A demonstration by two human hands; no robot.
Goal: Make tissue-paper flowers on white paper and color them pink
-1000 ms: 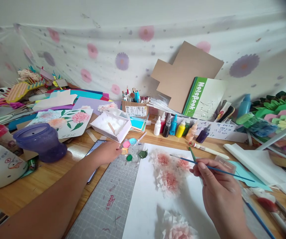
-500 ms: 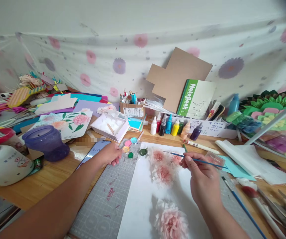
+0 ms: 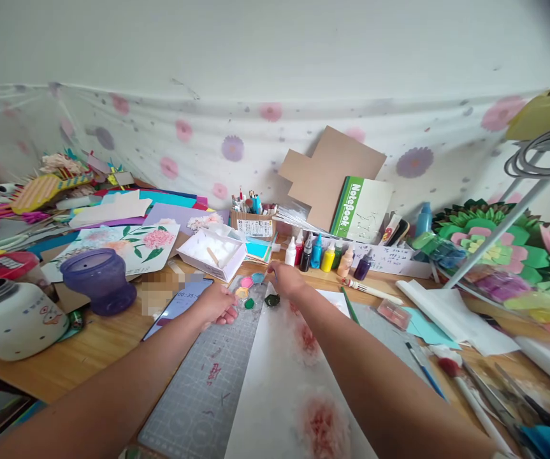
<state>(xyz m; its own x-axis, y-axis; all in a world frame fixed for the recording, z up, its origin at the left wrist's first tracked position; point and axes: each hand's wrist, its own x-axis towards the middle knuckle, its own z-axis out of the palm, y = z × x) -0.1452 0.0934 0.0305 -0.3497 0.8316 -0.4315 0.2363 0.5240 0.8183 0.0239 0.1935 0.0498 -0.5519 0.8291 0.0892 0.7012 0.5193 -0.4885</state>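
Note:
My left hand (image 3: 220, 305) is curled with thumb and forefinger pinched at the edge of a small paint palette (image 3: 249, 303), whose wells hold pink, blue, yellow and green paint. My right hand (image 3: 285, 278) reaches to the palette's far side, fingers closed; the thin blue paintbrush in it is almost wholly hidden. A dark green paint well (image 3: 271, 299) lies just below that hand. Under my right forearm is a white sheet (image 3: 265, 382) bearing fluffy pink-and-white flowers (image 3: 325, 424), partly covered by the arm.
A grey cutting mat (image 3: 198, 382) lies under the sheet, with a phone (image 3: 179, 306) on its left. Behind stand a white box (image 3: 212, 252) and several paint bottles (image 3: 328, 256). A purple jar (image 3: 97, 280) is left; brushes (image 3: 425, 370) and a lamp stand (image 3: 489, 236) are right.
My right hand has moved left and away from me, from above the flowers to the palette. My left hand stays at the palette. The view has tilted up and turned slightly right.

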